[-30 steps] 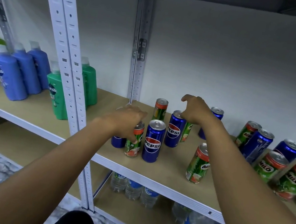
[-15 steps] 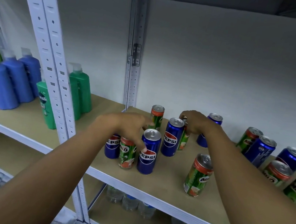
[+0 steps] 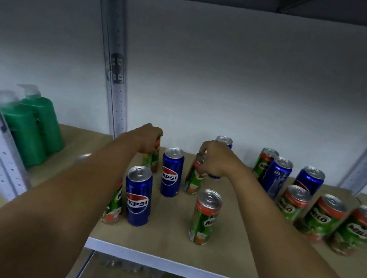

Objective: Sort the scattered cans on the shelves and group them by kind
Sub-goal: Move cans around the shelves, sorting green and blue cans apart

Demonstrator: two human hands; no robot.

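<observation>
Both hands have moved to the far Milo cans: the left hand point(image 3: 147, 139) now grips one point(image 3: 151, 160) far left, the right hand point(image 3: 214, 159) tilts another point(image 3: 192, 181) mid-shelf, so two Milos seem ready for grouping.

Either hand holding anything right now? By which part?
Both. The left hand grips a rear Milo can by its top; the right hand grips another Milo can, tilted, around its top rim.

Blue Pepsi cans point(image 3: 138, 196) carry red-white-blue roundels; Milo cans point(image 3: 204, 217) are green with red-orange bands; green bottles point(image 3: 35, 125) stand at left on a tan shelf point(image 3: 162, 238).
</observation>
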